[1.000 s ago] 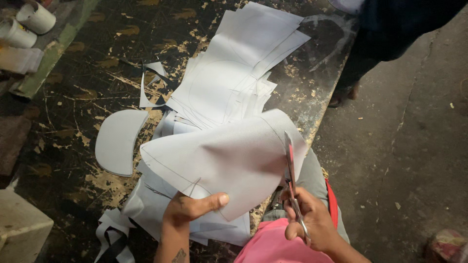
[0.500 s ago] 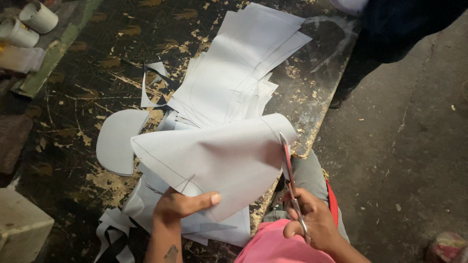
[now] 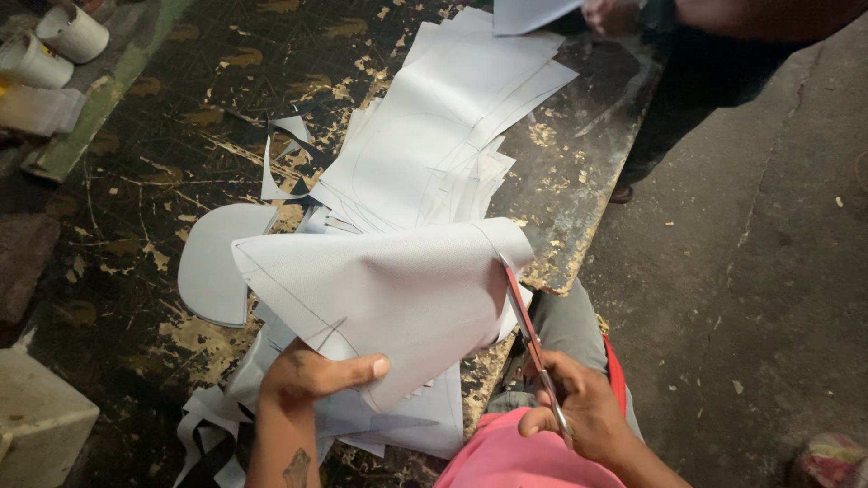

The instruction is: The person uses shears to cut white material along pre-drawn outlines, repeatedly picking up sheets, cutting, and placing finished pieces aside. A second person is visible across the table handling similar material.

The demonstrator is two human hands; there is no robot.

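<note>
My left hand (image 3: 312,375) grips the lower edge of a large grey sheet (image 3: 389,289), thumb on top, holding it curled above the table. My right hand (image 3: 579,407) is closed around red-handled scissors (image 3: 529,330). Their blades point up and away, into the sheet's right edge near a pencilled line. A stack of similar grey sheets (image 3: 443,145) lies fanned out farther back. A cut rounded grey piece (image 3: 212,262) rests flat on the table to the left.
The worn dark table (image 3: 181,117) carries offcut strips at the near left (image 3: 203,429). Two white cups (image 3: 54,41) stand at the far left. Another person's hand (image 3: 610,14) holds a sheet at the top. Concrete floor (image 3: 759,253) lies to the right.
The sheet has shifted left and lower as my left hand turned it. The scissors have advanced further along its right edge. Another person's hand with a sheet has come into view at the top.
</note>
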